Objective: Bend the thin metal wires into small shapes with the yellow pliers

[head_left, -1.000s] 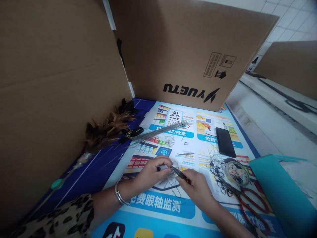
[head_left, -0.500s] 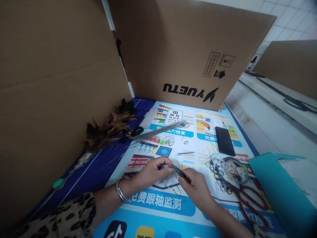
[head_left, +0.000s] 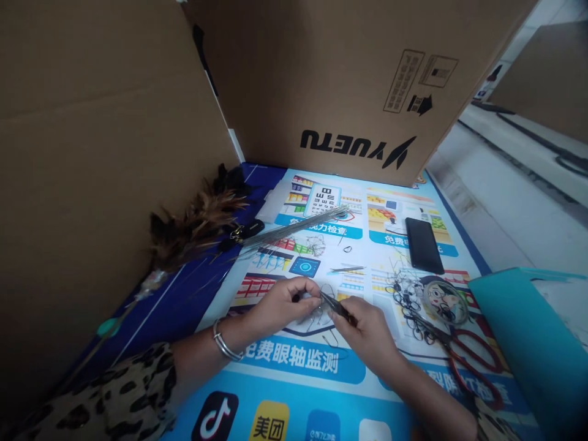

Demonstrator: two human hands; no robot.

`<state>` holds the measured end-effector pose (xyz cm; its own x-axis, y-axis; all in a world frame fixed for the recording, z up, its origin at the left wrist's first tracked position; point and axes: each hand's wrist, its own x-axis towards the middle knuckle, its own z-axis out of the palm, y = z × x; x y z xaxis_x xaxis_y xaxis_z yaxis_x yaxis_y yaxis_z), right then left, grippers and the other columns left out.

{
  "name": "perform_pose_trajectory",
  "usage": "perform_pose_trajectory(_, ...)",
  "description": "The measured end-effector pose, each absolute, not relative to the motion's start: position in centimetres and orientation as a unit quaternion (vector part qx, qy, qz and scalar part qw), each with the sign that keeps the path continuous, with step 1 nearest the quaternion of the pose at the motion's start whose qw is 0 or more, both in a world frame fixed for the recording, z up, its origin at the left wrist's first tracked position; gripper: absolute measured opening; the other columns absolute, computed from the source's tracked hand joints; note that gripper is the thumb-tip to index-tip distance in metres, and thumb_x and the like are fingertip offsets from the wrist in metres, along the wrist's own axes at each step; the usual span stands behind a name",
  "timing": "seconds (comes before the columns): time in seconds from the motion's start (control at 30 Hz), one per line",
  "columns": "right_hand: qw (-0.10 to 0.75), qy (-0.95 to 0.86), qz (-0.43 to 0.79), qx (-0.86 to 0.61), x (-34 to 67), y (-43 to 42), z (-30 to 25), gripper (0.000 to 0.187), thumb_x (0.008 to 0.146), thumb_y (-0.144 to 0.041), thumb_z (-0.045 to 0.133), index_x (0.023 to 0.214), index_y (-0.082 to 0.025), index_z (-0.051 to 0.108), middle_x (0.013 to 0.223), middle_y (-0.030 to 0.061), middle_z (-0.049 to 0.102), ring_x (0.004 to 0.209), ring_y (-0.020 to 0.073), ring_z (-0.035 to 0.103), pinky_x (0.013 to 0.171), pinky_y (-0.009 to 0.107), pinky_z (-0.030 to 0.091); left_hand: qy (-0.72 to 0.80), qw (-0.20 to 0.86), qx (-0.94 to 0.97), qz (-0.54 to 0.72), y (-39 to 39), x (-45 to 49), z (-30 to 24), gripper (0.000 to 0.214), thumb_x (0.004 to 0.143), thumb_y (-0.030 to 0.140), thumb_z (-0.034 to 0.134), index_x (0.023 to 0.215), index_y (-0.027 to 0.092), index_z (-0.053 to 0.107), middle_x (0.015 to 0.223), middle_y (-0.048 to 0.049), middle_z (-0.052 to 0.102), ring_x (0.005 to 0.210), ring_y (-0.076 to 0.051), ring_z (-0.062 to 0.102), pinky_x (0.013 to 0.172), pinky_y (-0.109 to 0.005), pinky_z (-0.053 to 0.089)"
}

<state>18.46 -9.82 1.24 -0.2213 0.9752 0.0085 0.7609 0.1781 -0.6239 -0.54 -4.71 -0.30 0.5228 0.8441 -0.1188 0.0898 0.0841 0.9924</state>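
Note:
My right hand is closed around a pair of dark pliers, whose narrow jaws point up and left. The jaw tips meet the fingertips of my left hand, which is pinched together, thumb against forefinger. A thin wire loops up beside the jaw tips; the part between my left fingertips is hidden. Just beyond my hands lie a few short wire pieces. Farther off, a bundle of long straight wires runs across the printed sheet.
To the right are red-handled scissors, a round clear container, small black rings, a black phone-like slab and a teal box. A feather duster lies left. Cardboard walls stand behind and left.
The view has tipped slightly downward, so more of the sheet's near edge shows. My hands and the pliers hold nearly the same pose, tips together.

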Motion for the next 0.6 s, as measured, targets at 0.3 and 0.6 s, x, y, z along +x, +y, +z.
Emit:
perform_pose_trajectory(0.3, 0.188, -0.768, 0.196, -0.58, 19.2, -9.6, 1.2, 0.009, 0.083, -0.027, 0.049, 0.078, -0.02, 0.052, 0.076, 0.0015, 0.054, 0.071, 0.0146, 0.048, 0.056, 0.021, 0.032, 0.364, 0.661, 0.579, 0.309, -4.5, -0.5, 0.2, 0.012, 0.077, 0.023, 0.059, 0.078, 0.013, 0.052, 0.064, 0.0032, 0.046, 0.054, -0.006, 0.041, 0.05, -0.018, 0.035)
perform_pose_trajectory(0.6, 0.195, -0.805, 0.094, -0.552, 20.1, -9.6, 0.5, 0.017, 0.083, -0.027, 0.048, 0.092, -0.018, 0.058, 0.084, 0.0061, 0.056, 0.08, 0.0184, 0.049, 0.068, 0.027, 0.038, 0.372, 0.646, 0.59, 0.309, -4.4, -0.4, -0.3, 0.011, 0.076, 0.023, 0.057, 0.077, 0.013, 0.052, 0.06, 0.0043, 0.046, 0.051, -0.006, 0.041, 0.048, -0.018, 0.034)
